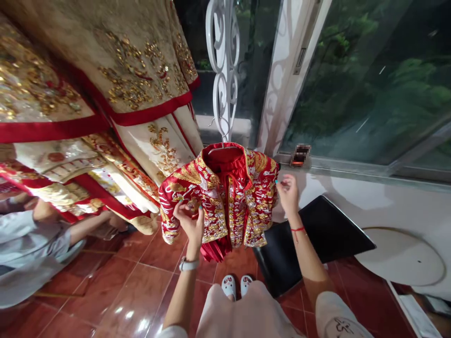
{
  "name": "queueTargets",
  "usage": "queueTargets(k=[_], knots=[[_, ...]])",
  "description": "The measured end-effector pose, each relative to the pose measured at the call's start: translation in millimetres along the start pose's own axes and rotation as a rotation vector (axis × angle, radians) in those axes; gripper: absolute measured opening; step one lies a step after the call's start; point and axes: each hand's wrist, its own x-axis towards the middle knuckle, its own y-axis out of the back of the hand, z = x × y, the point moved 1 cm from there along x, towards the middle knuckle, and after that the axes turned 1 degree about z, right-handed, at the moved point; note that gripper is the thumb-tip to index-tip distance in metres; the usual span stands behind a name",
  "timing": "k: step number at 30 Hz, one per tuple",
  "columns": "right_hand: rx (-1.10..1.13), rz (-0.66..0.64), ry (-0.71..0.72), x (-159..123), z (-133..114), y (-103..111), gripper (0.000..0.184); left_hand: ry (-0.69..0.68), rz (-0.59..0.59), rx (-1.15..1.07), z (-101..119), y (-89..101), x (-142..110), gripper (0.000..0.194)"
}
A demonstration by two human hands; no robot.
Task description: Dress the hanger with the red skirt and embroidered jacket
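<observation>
A small red jacket [215, 206], thickly embroidered in gold and silver, hangs upright on a thin metal hanger [225, 136]. Red cloth shows inside its collar, and a red pleated piece [217, 249] hangs below its hem. My left hand [191, 225] is in front of the sleeve on the left, thumb and fingers apart; whether it touches the cloth is unclear. At the jacket's right edge is my right hand [289, 192], its fingers bent and loosely apart, a fingertip beside the sleeve. Nothing shows in either hand.
A white scrolled metal stand [224, 70] rises behind the jacket. Larger embroidered garments [148, 75] hang at left, near a seated person [35, 234]. A black panel [327, 230] and a round white tabletop [405, 256] stand right, below the window [366, 94]. A blurred small object [300, 156] sits on the sill.
</observation>
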Motion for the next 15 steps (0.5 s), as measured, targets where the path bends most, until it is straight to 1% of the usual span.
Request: queueTargets(k=[1, 2, 3, 4, 5, 7, 9, 10, 11, 13, 14, 15], knots=[[-0.075, -0.045, -0.034, 6.4, 10.7, 2.1, 0.033, -0.006, 0.0, 0.051, -3.0, 1.8, -2.8, 0.062], [-0.137, -0.117, -0.047, 11.5, 18.8, 2.0, 0.031, -0.021, -0.041, 0.095, -3.9, -0.2, -4.5, 0.064], [-0.177, -0.176, -0.047, 14.9, 24.4, 0.2, 0.03, -0.044, -0.107, 0.127, -2.6, -5.7, -4.9, 0.065], [-0.193, -0.187, -0.047, 16.6, 27.3, -2.7, 0.029, -0.072, -0.179, 0.149, 0.5, -13.6, -4.2, 0.064], [-0.179, -0.146, -0.055, 16.8, 28.1, -6.2, 0.03, -0.096, -0.234, 0.167, 5.2, -23.0, -2.4, 0.063], [-0.082, -0.015, -0.093, 13.4, 25.0, -14.3, 0.032, -0.136, -0.287, 0.196, 17.5, -42.1, 2.5, 0.06], [0.033, 0.066, -0.11, 7.5, 18.8, -22.6, 0.031, -0.184, -0.353, 0.214, 30.8, -59.0, 4.1, 0.055], [0.073, 0.061, -0.095, 5.0, 15.6, -26.1, 0.031, -0.205, -0.392, 0.232, 36.8, -66.5, 1.9, 0.051], [0.095, 0.012, -0.062, 3.6, 12.9, -29.0, 0.03, -0.22, -0.429, 0.258, 42.1, -73.6, -2.7, 0.05], [0.111, -0.115, 0.009, 7.0, 10.6, -30.2, 0.027, -0.209, -0.478, 0.32, 49.6, -88.0, -17.4, 0.056], [0.117, -0.138, 0.032, 13.2, 11.4, -27.9, 0.025, -0.182, -0.479, 0.347, 52.0, -95.5, -25.9, 0.061], [0.12, -0.121, 0.052, 22.9, 13.1, -23.7, 0.025, -0.151, -0.477, 0.364, 53.6, -102.9, -33.8, 0.065]])
